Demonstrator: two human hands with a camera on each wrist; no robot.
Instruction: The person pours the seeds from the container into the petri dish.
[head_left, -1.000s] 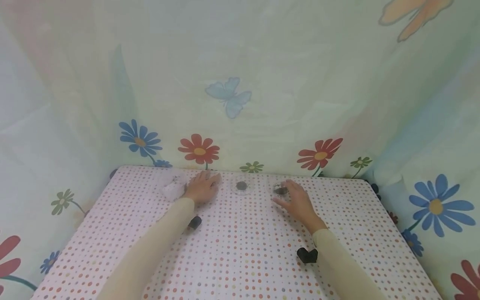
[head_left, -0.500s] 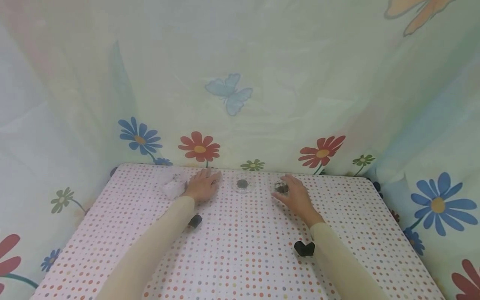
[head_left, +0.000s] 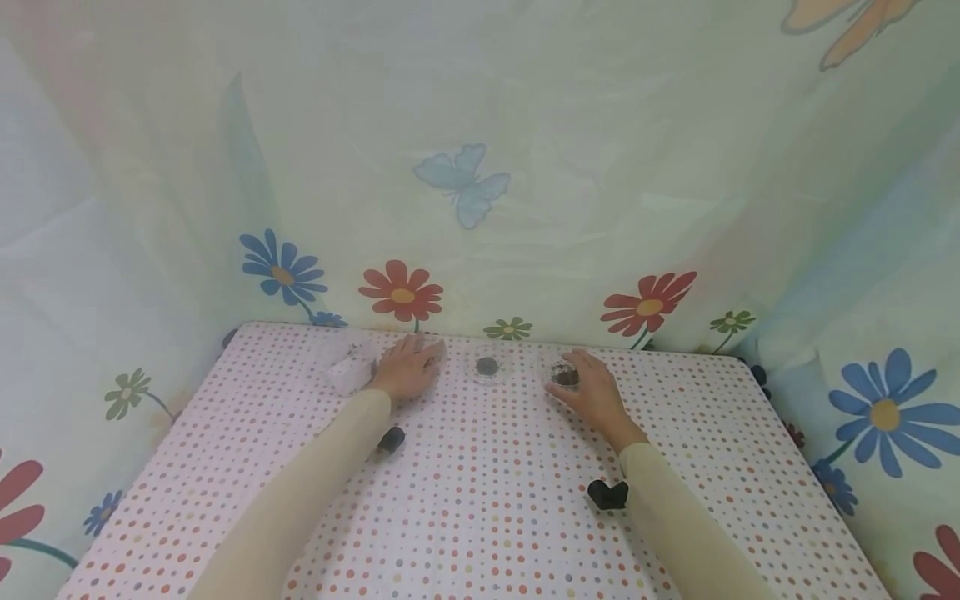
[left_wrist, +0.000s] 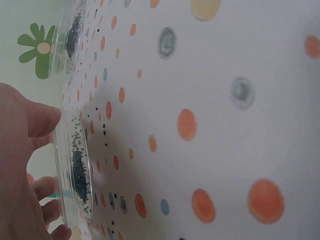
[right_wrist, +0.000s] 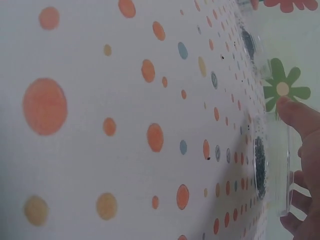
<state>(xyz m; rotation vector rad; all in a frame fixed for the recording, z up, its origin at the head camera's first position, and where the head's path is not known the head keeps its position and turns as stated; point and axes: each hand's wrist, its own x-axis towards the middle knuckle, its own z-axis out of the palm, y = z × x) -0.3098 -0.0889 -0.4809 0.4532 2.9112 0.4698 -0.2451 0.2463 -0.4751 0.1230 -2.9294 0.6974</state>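
Observation:
In the left wrist view, the left hand [head_left: 407, 368] holds a clear petri dish [left_wrist: 75, 167] of dark beads, thumb on one side of the rim and fingers on the other. In the head view this dish is mostly hidden under the hand. The right hand [head_left: 596, 392] grips a second petri dish [right_wrist: 272, 165] by its sides, between thumb and curled fingertips; dark beads lie inside it. Between the two hands stands a third dish [head_left: 487, 365], also with dark beads, touched by neither hand.
Left of the left hand lies a clear, whitish plastic item [head_left: 350, 369], its kind unclear. A few loose beads [left_wrist: 105, 132] are scattered on the dotted tabletop [head_left: 480, 517]. A printed flower curtain [head_left: 555, 242] hangs right behind the table's far edge.
The right thumb has come in against its dish and the right wrist has shifted slightly forward. The left hand has stayed in place. The head view has tilted a little.

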